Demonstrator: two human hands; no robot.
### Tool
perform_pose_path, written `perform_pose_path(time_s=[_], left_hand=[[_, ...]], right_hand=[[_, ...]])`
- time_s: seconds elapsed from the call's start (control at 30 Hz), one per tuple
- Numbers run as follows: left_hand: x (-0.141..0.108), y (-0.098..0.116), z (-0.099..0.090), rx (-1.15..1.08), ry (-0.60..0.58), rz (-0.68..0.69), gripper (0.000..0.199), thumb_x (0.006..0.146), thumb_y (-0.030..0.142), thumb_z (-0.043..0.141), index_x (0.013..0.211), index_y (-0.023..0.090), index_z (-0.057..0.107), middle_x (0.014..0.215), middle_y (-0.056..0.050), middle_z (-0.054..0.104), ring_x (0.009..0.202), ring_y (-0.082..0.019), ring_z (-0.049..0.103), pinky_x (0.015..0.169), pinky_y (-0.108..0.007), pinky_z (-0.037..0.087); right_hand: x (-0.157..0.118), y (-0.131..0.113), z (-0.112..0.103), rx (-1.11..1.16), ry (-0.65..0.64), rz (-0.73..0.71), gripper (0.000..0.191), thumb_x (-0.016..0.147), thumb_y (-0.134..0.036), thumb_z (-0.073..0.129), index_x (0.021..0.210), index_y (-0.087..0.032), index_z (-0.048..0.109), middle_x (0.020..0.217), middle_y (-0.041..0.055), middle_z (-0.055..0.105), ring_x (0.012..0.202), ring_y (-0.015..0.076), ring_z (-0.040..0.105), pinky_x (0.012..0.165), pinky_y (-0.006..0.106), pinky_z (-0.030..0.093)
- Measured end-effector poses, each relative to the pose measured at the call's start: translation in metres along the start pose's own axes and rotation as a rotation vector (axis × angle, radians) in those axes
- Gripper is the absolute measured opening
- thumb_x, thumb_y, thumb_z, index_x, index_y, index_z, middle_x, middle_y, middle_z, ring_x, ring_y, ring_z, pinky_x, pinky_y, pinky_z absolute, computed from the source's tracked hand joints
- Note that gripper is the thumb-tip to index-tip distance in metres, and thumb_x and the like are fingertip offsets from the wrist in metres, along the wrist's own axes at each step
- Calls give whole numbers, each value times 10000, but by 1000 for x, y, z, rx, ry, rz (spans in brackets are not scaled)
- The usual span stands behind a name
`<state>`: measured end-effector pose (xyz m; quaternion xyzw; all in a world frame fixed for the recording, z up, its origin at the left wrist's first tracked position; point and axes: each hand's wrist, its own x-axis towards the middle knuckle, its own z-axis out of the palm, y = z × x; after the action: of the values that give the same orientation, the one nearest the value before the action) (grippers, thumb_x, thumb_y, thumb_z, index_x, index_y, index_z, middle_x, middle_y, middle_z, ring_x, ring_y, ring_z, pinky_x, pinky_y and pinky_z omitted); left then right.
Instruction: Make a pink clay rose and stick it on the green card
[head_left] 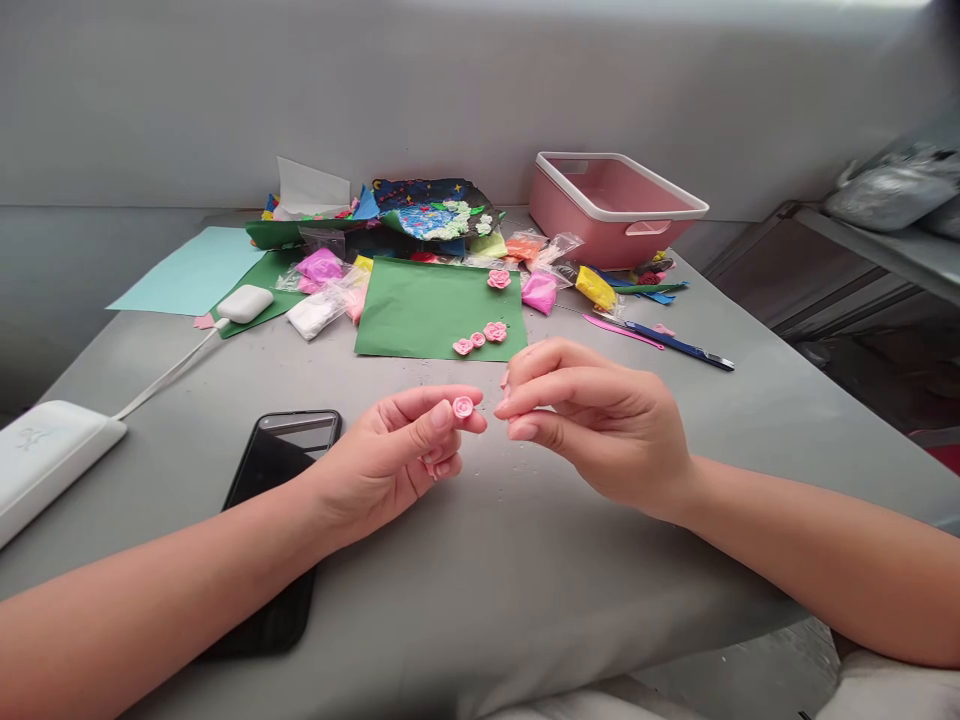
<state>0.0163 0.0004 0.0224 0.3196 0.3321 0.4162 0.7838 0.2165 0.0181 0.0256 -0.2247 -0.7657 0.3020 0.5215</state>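
Observation:
Between thumb and forefinger, my left hand (409,440) pinches a small pink clay rose (463,407). A bit of pink clay (430,468) also shows by its curled lower fingers. My right hand (600,425) is just to the right of the rose, apart from it, its fingertips pinched together. What they hold, if anything, is too small to make out. Beyond both hands lies a green sheet (427,310). On its right side sit several pink clay flowers, one near the top corner (499,280) and a larger one (495,332) beside smaller ones lower down.
A black phone (262,600) lies under my left forearm. At left are a white power bank (52,450), a cable and an earbud case (245,303). Behind the sheet are clay packets (540,290), a decorated dark piece (435,210) and a pink basket (600,215). A blue cutter (675,342) lies right.

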Motion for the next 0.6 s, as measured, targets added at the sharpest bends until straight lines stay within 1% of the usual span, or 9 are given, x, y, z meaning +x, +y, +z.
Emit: perform_pose_path(time_s=[0.1, 0.23, 0.37, 0.5, 0.6], left_hand=[[-1, 0, 0, -8, 6, 0, 231, 699, 345, 886, 849, 184, 814, 736, -12, 678, 559, -45, 422, 529, -173, 424], [-2, 0, 0, -11, -5, -4, 213, 689, 297, 896, 853, 195, 807, 755, -10, 693, 567, -38, 440, 539, -160, 428], [-2, -1, -1, -44, -6, 5, 180, 711, 277, 882, 862, 215, 804, 734, -5, 697, 561, -46, 467, 535, -169, 437], [-1, -1, -1, -37, -1, 11, 179, 714, 284, 879, 851, 194, 807, 739, -11, 697, 564, -47, 473, 530, -168, 443], [-1, -1, 0, -33, 11, 8, 184, 703, 280, 886, 847, 193, 811, 737, -6, 691, 572, -47, 473, 532, -166, 449]], right_hand=[[-1, 0, 0, 27, -21, -13, 115, 889, -280, 711, 796, -217, 731, 764, 15, 649, 747, 129, 619, 702, 306, 582], [-2, -2, 1, -11, -18, 1, 74, 881, -288, 715, 852, -222, 733, 822, 26, 659, 784, 139, 637, 679, 298, 589], [-1, -2, 0, 20, -40, -15, 130, 892, -281, 701, 785, -210, 720, 750, 15, 644, 709, 128, 621, 696, 316, 595], [-2, -1, 0, -1, -32, -18, 20, 873, -219, 715, 867, -219, 734, 824, 29, 652, 794, 146, 644, 689, 306, 590], [-2, -1, 0, 37, -49, -17, 40, 874, -191, 713, 843, -210, 729, 795, 19, 646, 758, 132, 628, 693, 305, 586]])
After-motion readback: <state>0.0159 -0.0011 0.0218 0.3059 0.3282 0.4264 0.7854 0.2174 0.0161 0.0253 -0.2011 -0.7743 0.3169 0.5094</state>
